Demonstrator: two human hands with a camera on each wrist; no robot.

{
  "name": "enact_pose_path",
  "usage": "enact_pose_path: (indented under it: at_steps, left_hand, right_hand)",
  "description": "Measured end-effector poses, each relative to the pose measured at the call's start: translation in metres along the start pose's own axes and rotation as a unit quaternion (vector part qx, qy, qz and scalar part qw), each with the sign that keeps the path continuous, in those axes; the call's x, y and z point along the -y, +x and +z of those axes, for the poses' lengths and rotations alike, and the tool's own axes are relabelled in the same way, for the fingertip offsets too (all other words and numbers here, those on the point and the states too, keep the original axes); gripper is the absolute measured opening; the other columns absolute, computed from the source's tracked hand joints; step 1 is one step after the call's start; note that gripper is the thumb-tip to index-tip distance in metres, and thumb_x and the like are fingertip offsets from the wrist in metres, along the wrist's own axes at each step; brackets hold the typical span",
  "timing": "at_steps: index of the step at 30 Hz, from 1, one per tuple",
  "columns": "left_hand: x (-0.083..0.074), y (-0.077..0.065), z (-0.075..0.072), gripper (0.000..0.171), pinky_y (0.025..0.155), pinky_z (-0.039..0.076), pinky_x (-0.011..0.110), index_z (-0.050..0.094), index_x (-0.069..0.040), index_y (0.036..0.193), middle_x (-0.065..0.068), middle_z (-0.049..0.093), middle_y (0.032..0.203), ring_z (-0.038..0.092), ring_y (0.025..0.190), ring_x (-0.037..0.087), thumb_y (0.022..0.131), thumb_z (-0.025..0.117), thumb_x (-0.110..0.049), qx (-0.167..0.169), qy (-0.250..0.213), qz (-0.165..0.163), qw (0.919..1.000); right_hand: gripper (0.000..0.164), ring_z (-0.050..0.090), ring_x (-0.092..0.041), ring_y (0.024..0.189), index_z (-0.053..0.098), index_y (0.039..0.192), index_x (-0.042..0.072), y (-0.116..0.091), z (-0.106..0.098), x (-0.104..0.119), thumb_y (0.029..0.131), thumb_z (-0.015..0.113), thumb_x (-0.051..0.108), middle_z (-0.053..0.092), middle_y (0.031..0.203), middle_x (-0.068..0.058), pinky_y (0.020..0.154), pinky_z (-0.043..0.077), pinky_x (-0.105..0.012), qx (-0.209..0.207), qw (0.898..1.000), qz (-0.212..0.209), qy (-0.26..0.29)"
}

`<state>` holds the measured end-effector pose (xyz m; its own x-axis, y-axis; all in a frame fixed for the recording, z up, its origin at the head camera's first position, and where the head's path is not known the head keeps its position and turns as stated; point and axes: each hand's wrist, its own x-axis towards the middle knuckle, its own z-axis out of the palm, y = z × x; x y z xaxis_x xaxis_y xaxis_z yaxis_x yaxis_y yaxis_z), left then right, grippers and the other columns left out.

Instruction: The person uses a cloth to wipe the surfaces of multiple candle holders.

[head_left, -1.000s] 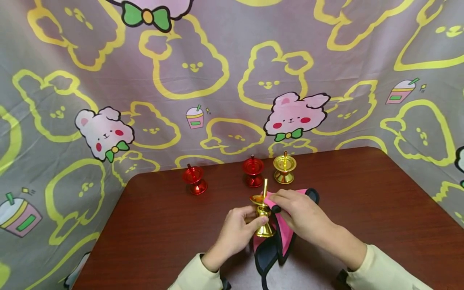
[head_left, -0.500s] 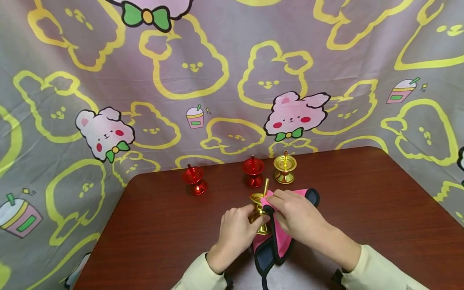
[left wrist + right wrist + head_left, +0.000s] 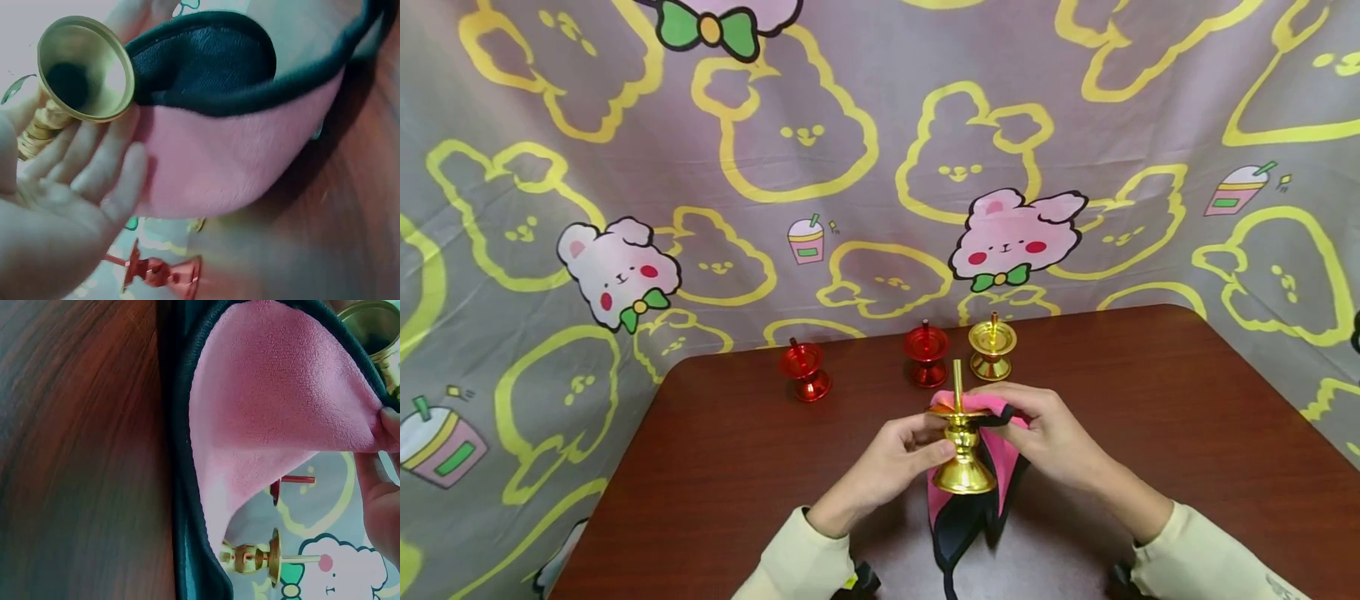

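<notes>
A gold candle holder (image 3: 964,477) with a flared foot, a dish and a thin upright spike is held in my left hand (image 3: 887,462), the thumb across its stem. My right hand (image 3: 1060,433) pinches a pink cloth (image 3: 269,394) with black edging, bringing it against the dish at the back and right side. The rest of the cloth hangs below and behind the holder, its dark underside (image 3: 958,525) showing. In the left wrist view the holder's hollow foot (image 3: 87,69) faces the camera. My right fingertips behind the dish are partly hidden.
Toward the table's back edge stand two red candle holders (image 3: 806,371) and another gold one (image 3: 992,346). The brown wooden table (image 3: 722,467) meets a grey curtain (image 3: 850,167) printed with cartoon rabbits.
The gold holder has risen slightly and shifted right, its foot now in plain view. My right hand has drawn rightward, and the cloth has gone from in front of the dish to its back and side.
</notes>
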<state>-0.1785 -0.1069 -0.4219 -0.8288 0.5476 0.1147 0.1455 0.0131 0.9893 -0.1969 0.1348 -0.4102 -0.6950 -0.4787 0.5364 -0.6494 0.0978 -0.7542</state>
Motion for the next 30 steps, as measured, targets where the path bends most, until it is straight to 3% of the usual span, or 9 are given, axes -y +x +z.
enact_pose_path:
  at_steps: [5, 9, 16, 23, 30]
  left_hand:
    - [0.002, -0.002, 0.002, 0.040, 0.089, 0.053, 0.028, 0.054, 0.011, 0.133, 0.025, 0.066, 0.122, 0.066, 0.103, 0.014, 0.102, 0.060, -0.012, 0.032, -0.057, -0.003, 0.9979]
    - [0.005, -0.004, 0.003, 0.041, 0.090, 0.054, 0.029, 0.054, 0.013, 0.132, 0.030, 0.065, 0.120, 0.067, 0.105, 0.017, 0.103, 0.059, -0.015, 0.038, -0.073, 0.023, 0.9963]
    - [0.007, -0.005, 0.003, 0.042, 0.080, 0.056, 0.026, 0.059, 0.010, 0.130, 0.024, 0.070, 0.113, 0.068, 0.092, 0.011, 0.101, 0.063, -0.020, -0.003, -0.006, 0.025, 0.9997]
    - [0.008, -0.005, 0.004, 0.034, 0.077, 0.056, 0.025, 0.063, 0.011, 0.125, 0.025, 0.071, 0.109, 0.067, 0.087, 0.008, 0.100, 0.063, -0.012, -0.030, 0.045, 0.028, 0.9981]
    - [0.006, -0.005, 0.008, 0.030, 0.077, 0.056, 0.025, 0.065, 0.009, 0.122, 0.022, 0.072, 0.106, 0.069, 0.086, 0.007, 0.097, 0.066, -0.008, -0.058, 0.065, 0.012, 0.9961]
  right_hand:
    - [0.043, 0.065, -0.022, 0.113, 0.069, 0.126, 0.006, 0.001, 0.002, 0.000, 0.089, 0.065, -0.016, 0.069, 0.123, -0.009, 0.088, 0.055, -0.034, 0.014, 0.999, 0.009, 0.040]
    - [0.044, 0.066, -0.020, 0.111, 0.070, 0.124, 0.009, 0.003, 0.001, -0.001, 0.087, 0.069, -0.015, 0.070, 0.120, -0.003, 0.090, 0.054, -0.032, 0.021, 1.000, -0.002, 0.008]
    - [0.046, 0.067, -0.018, 0.108, 0.072, 0.121, 0.010, 0.006, 0.000, 0.001, 0.081, 0.077, -0.012, 0.072, 0.115, 0.001, 0.094, 0.050, -0.024, 0.021, 0.997, -0.038, -0.068]
    - [0.051, 0.068, -0.021, 0.107, 0.071, 0.121, 0.008, 0.005, 0.000, 0.002, 0.075, 0.080, -0.014, 0.072, 0.114, -0.002, 0.095, 0.047, -0.019, 0.026, 0.989, -0.055, -0.132]
    - [0.050, 0.068, -0.019, 0.105, 0.072, 0.118, 0.009, 0.006, 0.002, 0.011, 0.073, 0.083, -0.010, 0.072, 0.112, 0.003, 0.089, 0.055, -0.035, 0.038, 0.978, -0.030, -0.203]
